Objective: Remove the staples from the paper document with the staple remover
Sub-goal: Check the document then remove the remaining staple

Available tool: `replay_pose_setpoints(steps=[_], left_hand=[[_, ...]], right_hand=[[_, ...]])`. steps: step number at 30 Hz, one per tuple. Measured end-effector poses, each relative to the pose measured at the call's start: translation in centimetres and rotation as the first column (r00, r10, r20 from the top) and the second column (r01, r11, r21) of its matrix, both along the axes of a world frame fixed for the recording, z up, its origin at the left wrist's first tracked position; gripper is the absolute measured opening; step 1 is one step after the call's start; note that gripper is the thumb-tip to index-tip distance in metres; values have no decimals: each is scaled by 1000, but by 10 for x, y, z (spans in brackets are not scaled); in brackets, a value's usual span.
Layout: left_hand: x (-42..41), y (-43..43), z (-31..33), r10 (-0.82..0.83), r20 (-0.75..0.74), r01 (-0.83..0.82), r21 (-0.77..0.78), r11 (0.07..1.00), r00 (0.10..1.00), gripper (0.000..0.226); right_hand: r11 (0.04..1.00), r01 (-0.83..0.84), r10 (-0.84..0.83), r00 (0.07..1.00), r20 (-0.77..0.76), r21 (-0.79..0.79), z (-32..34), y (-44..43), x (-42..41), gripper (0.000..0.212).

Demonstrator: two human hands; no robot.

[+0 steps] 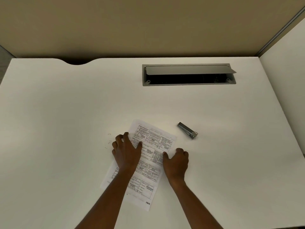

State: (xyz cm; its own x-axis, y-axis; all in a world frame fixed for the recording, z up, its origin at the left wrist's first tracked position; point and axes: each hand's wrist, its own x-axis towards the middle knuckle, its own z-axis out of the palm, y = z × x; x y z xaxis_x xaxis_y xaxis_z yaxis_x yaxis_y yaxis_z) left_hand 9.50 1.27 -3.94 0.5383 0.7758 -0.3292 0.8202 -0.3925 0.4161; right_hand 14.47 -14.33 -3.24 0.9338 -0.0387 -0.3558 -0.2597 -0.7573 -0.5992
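A printed paper document lies tilted on the white desk. My left hand rests palm down on its left half, fingers spread. My right hand presses on its right edge with curled fingers, holding nothing that I can see. The metal staple remover lies alone on the desk, up and to the right of the paper, a hand's width beyond my right hand. A few loose staples lie scattered just left of my left hand.
A grey cable tray with its lid raised is set into the desk at the back right. A tan partition wall stands behind the desk, and a white panel closes the right side. A curved notch cuts the far left edge.
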Motion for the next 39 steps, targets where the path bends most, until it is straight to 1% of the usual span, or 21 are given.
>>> replay_pose_setpoints(steps=[4, 8, 12, 15, 20, 24, 26, 28, 30, 32, 37, 39], left_hand=[[0, 0, 3, 30, -29, -31, -25, 999, 999, 75], [1, -1, 8, 70, -21, -71, -86, 994, 997, 74], [3, 1, 9, 148, 14, -143, -180, 973, 989, 67], [4, 3, 8, 190, 6, -184, -236, 954, 982, 63], [3, 7, 11, 224, -51, -230, -231, 945, 973, 57], [2, 6, 15, 218, 18, -206, -259, 944, 976, 50], [2, 5, 17, 234, 75, -203, -290, 935, 969, 53], [2, 4, 19, 254, 101, -214, -296, 931, 962, 59], [2, 5, 18, 249, 87, -211, -312, 926, 964, 64], [3, 5, 17, 223, 54, -192, -334, 923, 973, 61], [5, 2, 16, 105, -112, -128, -226, 966, 988, 51], [5, 2, 17, 86, -101, -107, -233, 966, 991, 50]], right_hand=[[999, -37, 37, 999, 19, -41, 2, 12, 6, 33], [993, -69, 74, 996, 51, -91, 3, 18, 11, 31], [996, -56, 59, 997, 57, -64, 2, 18, 11, 33], [997, -52, 55, 997, 55, -50, 0, 16, 11, 34], [998, -42, 44, 997, 60, -39, -3, 16, 12, 31], [999, -40, 41, 998, 54, -28, -4, 16, 12, 30], [998, -49, 50, 997, 56, -32, -4, 15, 12, 32], [998, -52, 54, 997, 62, -28, -5, 15, 12, 32], [998, -52, 53, 997, 62, -27, -6, 15, 12, 32], [998, -53, 55, 997, 58, -30, -6, 15, 11, 33], [998, -54, 56, 997, 58, -29, -7, 15, 11, 34], [998, -54, 55, 996, 63, -27, -7, 16, 10, 34]])
